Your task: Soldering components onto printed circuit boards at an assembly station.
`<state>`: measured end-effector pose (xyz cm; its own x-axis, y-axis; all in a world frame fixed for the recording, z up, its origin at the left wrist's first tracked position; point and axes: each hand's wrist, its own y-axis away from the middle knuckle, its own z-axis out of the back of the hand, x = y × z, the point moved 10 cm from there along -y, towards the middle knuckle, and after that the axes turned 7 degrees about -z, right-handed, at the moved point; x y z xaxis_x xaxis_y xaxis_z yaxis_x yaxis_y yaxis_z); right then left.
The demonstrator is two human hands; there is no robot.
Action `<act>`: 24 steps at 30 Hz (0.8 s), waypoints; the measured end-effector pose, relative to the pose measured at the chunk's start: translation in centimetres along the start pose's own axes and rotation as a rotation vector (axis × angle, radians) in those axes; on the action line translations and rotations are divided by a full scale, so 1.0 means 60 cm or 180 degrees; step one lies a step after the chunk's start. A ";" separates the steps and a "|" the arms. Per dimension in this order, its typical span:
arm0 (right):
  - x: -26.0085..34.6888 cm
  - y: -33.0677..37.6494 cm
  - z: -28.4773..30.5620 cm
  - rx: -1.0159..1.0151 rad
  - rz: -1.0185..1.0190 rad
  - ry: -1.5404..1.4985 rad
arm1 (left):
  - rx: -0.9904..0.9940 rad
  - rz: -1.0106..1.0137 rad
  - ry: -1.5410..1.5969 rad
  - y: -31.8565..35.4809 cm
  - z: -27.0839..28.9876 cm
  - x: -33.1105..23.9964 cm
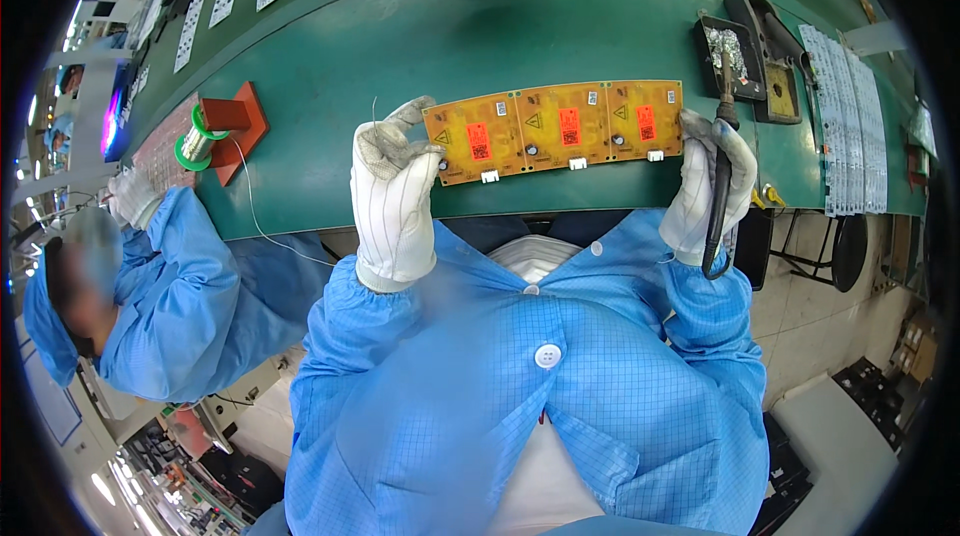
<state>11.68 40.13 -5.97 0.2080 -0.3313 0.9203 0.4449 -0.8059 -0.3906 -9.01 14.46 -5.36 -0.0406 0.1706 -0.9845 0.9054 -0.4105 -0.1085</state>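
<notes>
Two gloved hands pinch the orange circuit board (555,129), left hand (392,191) also grasping solder wire (252,206), right hand (712,186) clenching a soldering iron (718,176) whose hot tip could scorch it.

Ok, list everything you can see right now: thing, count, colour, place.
circuit board panel: 1, orange, held over bench edge
soldering iron: 1, black, in right hand
iron stand: 1, black, bench right
solder spool: 1, green, on red holder, bench left
solder wire: 1, thin, trailing from spool
white board strips: several, far right
workbench: 1, green
co-worker: 1, blue coat, left
left hand: white glove, grips panel
right hand: white glove, holds iron
</notes>
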 end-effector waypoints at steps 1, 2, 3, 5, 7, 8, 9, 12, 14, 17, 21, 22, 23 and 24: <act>0.003 0.000 0.001 -0.0007 0.0016 0.0002 | 0.0023 -0.0045 0.0000 -0.003 -0.001 -0.001; 0.008 0.001 -0.003 0.0087 0.0048 -0.0013 | 0.0032 -0.0064 0.0013 -0.003 0.004 0.000; 0.011 -0.005 -0.008 0.0186 0.0120 -0.0035 | -0.0004 0.0059 0.0268 -0.006 0.009 0.010; 0.007 -0.002 -0.031 0.0658 0.0277 -0.0248 | -0.0230 0.0386 0.0812 -0.006 0.013 0.024; 0.001 0.008 -0.045 0.0855 0.0039 0.0126 | -0.0181 0.0413 0.0872 -0.008 0.018 0.021; -0.001 0.011 -0.048 0.0939 -0.0060 0.0114 | -0.0129 0.0518 0.0876 -0.009 0.022 0.028; 0.006 0.013 -0.043 0.0862 -0.0044 -0.0147 | -0.0138 0.0469 0.0724 -0.010 0.034 0.036; -0.002 0.027 -0.005 0.0376 0.0081 -0.0354 | -0.0202 0.0516 0.0218 -0.014 0.038 0.058; 0.018 0.027 -0.003 0.0361 0.0320 -0.0274 | -0.0034 0.0748 0.0208 -0.011 0.025 0.056; 0.015 0.022 -0.013 0.0493 0.0230 -0.0197 | 0.0083 0.0870 0.0203 -0.011 0.021 0.040; -0.005 0.010 -0.029 0.0570 -0.0186 0.0027 | -0.0223 0.0688 -0.0610 -0.023 0.041 0.010; -0.008 0.008 -0.032 0.0563 -0.0285 0.0031 | -0.0265 0.0400 -0.0749 -0.028 0.040 -0.008; -0.009 0.006 -0.033 0.0560 -0.0272 0.0018 | 0.0036 0.0357 -0.1480 -0.027 0.029 -0.016; -0.008 0.006 -0.031 0.0538 -0.0266 0.0051 | 0.0340 0.0325 -0.2213 -0.024 0.014 -0.031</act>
<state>10.12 39.07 -6.53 0.1509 -0.2754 0.9494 0.6004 -0.7374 -0.3093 -10.56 14.00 -3.51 -0.2503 -0.4700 -0.8464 0.8741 -0.4856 0.0112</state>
